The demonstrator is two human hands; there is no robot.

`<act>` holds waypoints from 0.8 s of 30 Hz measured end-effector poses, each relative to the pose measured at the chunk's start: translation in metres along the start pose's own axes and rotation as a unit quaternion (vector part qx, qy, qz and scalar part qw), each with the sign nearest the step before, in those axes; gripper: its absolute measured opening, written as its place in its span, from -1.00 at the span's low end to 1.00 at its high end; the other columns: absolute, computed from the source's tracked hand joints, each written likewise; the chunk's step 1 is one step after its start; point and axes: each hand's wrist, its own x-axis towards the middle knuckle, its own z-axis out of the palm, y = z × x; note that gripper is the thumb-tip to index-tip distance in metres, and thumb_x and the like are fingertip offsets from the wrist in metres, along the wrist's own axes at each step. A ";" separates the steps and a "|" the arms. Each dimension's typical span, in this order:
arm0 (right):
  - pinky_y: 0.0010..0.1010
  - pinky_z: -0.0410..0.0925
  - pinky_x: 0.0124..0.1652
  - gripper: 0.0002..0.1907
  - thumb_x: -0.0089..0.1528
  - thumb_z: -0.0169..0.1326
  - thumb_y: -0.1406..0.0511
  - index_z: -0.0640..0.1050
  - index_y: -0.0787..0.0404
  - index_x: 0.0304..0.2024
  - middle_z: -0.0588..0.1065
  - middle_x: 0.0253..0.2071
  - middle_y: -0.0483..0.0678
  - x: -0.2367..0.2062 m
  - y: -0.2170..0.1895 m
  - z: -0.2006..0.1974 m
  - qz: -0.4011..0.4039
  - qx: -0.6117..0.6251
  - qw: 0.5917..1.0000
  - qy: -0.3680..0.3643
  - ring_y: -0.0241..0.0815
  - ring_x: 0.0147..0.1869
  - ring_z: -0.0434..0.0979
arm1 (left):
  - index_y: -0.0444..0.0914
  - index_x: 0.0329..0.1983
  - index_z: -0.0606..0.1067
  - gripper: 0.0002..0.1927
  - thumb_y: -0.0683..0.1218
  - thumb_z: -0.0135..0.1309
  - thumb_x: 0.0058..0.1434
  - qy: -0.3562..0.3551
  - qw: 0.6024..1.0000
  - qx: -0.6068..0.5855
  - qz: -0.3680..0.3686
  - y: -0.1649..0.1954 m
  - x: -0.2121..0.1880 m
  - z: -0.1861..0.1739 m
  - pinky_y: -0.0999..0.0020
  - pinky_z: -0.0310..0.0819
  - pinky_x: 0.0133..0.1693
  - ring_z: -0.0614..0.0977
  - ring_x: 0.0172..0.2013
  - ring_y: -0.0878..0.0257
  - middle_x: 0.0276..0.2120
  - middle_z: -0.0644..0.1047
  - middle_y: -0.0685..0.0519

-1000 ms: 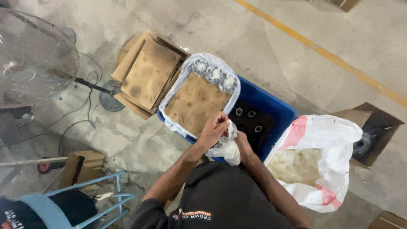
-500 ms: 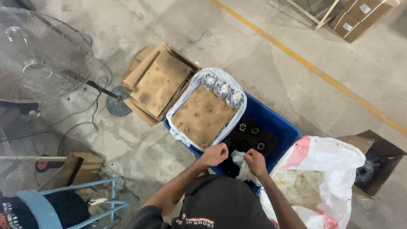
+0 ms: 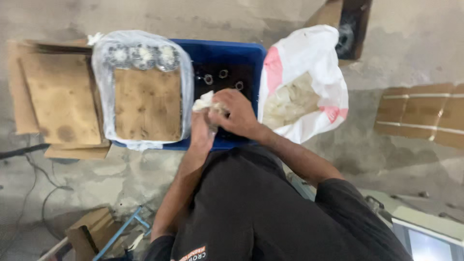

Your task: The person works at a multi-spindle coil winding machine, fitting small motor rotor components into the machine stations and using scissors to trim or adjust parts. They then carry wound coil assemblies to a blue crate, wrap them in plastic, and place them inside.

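Both my hands meet over the near edge of a blue plastic crate [image 3: 251,53]. My right hand [image 3: 235,112] and my left hand [image 3: 201,131] together grip a crumpled white rag [image 3: 205,102]. Dark metal ring-shaped parts [image 3: 222,74] lie in the open right half of the crate. The left half is covered by a clear plastic bag [image 3: 101,92] holding a brown board [image 3: 147,104] and a row of round metal parts [image 3: 142,55].
A white and pink sack [image 3: 304,58] full of pale rags stands right of the crate. Flat cardboard sheets [image 3: 58,96] lie at left, more cardboard [image 3: 420,116] at right. A black cable [image 3: 19,150] and a blue frame [image 3: 121,229] sit near left.
The camera has swung so the crate now lies square in front of me. My hands have come together on the rag over the crate's near edge.
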 end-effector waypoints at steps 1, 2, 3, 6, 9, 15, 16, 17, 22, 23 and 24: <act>-0.21 0.43 -0.13 -0.55 0.13 0.25 0.26 0.48 0.27 0.02 0.45 -0.01 0.12 -0.014 0.000 -0.006 -0.057 -0.060 0.996 -0.033 0.07 -0.04 0.54 | -0.29 0.27 0.34 -0.56 0.02 -0.12 0.41 -0.010 0.993 -0.089 -0.075 0.000 -0.003 -0.003 0.13 0.55 0.06 0.61 0.06 0.08 0.09 0.52 -0.08; -0.12 0.43 -0.09 -0.41 0.05 0.29 0.21 0.45 0.28 0.08 0.42 0.09 0.20 -0.026 0.004 -0.011 -0.118 -0.115 0.984 -0.069 0.21 0.04 0.53 | -0.32 0.26 0.35 -0.53 0.03 -0.14 0.38 -0.015 0.974 -0.177 -0.143 0.001 -0.007 -0.004 0.09 0.57 0.08 0.63 0.07 0.03 0.10 0.52 -0.12; -0.11 0.43 -0.06 -0.44 0.09 0.29 0.20 0.45 0.23 0.09 0.41 0.14 0.16 -0.038 0.010 -0.014 -0.021 -0.120 0.987 -0.102 0.20 0.06 0.53 | -0.26 0.27 0.34 -0.53 0.05 -0.11 0.38 -0.068 0.975 -0.127 -0.169 0.000 -0.012 -0.003 0.08 0.57 0.06 0.62 0.05 0.09 0.11 0.51 -0.07; -0.11 0.41 0.15 -0.49 0.21 0.26 0.19 0.43 0.11 0.18 0.38 0.27 0.07 -0.072 0.047 -0.029 0.154 -0.117 0.979 -0.069 0.16 0.25 0.48 | -0.11 0.32 0.30 -0.51 0.09 -0.04 0.36 -0.190 0.955 0.080 -0.215 -0.002 -0.028 0.011 0.13 0.55 0.02 0.61 0.01 0.24 0.14 0.49 0.05; 0.13 0.16 0.48 -0.38 0.43 0.10 0.22 0.21 0.21 0.46 0.15 0.52 0.19 -0.104 0.102 -0.057 0.113 -0.230 0.950 0.180 0.32 0.59 0.17 | -0.12 0.33 0.34 -0.49 0.10 -0.01 0.35 -0.225 0.908 0.293 -0.196 0.002 -0.031 0.021 0.27 0.51 0.00 0.63 0.00 0.28 0.16 0.51 0.10; 0.03 0.33 0.16 -0.46 0.14 0.10 0.36 0.51 0.07 0.21 0.45 0.18 0.17 -0.140 0.191 -0.114 0.477 -0.293 0.815 -0.147 0.23 0.27 0.44 | -0.17 0.24 0.45 -0.58 0.07 0.01 0.38 -0.110 0.921 0.346 -0.144 0.028 -0.016 -0.005 0.34 0.52 -0.04 0.63 -0.03 0.30 0.07 0.59 0.06; -0.06 0.41 0.15 -0.54 0.16 0.06 0.39 0.60 0.09 0.13 0.60 0.05 0.14 -0.140 0.193 -0.118 0.465 -0.268 0.830 -0.154 0.16 0.18 0.59 | -0.18 0.23 0.46 -0.58 0.07 0.01 0.37 -0.091 0.919 0.360 -0.134 0.033 -0.016 -0.013 0.36 0.52 -0.05 0.63 -0.04 0.31 0.05 0.59 0.07; -0.11 0.44 0.06 -0.63 0.20 0.06 0.39 0.61 0.14 0.06 0.61 -0.05 0.11 -0.140 0.195 -0.119 0.441 -0.245 0.860 -0.077 0.10 0.06 0.62 | -0.18 0.22 0.47 -0.59 0.06 0.01 0.37 -0.070 0.917 0.373 -0.123 0.037 -0.017 -0.020 0.37 0.51 -0.06 0.63 -0.05 0.32 0.04 0.60 0.08; -0.38 0.50 -0.26 -0.81 0.33 -0.03 0.42 0.58 0.32 -0.06 0.63 -0.25 0.04 -0.119 0.182 -0.094 0.362 -0.041 0.923 0.124 -0.20 -0.29 0.67 | -0.20 0.17 0.48 -0.64 0.05 0.02 0.40 0.006 0.951 0.301 -0.079 0.049 -0.024 -0.049 0.41 0.53 -0.14 0.65 -0.12 0.33 -0.04 0.63 0.09; -0.39 0.49 -0.27 -0.82 0.34 -0.01 0.43 0.57 0.34 -0.07 0.63 -0.26 0.04 -0.108 0.172 -0.087 0.341 -0.031 0.931 0.129 -0.21 -0.30 0.66 | -0.21 0.16 0.49 -0.65 0.05 0.02 0.41 0.014 0.952 0.298 -0.067 0.048 -0.024 -0.054 0.42 0.53 -0.15 0.65 -0.14 0.33 -0.05 0.63 0.09; -0.41 0.47 -0.29 -0.84 0.36 0.00 0.43 0.57 0.36 -0.07 0.63 -0.28 0.03 -0.098 0.161 -0.079 0.322 -0.023 0.937 0.134 -0.23 -0.31 0.65 | -0.20 0.16 0.49 -0.65 0.05 0.03 0.40 0.020 0.951 0.303 -0.062 0.046 -0.024 -0.057 0.43 0.53 -0.15 0.65 -0.14 0.34 -0.05 0.63 0.10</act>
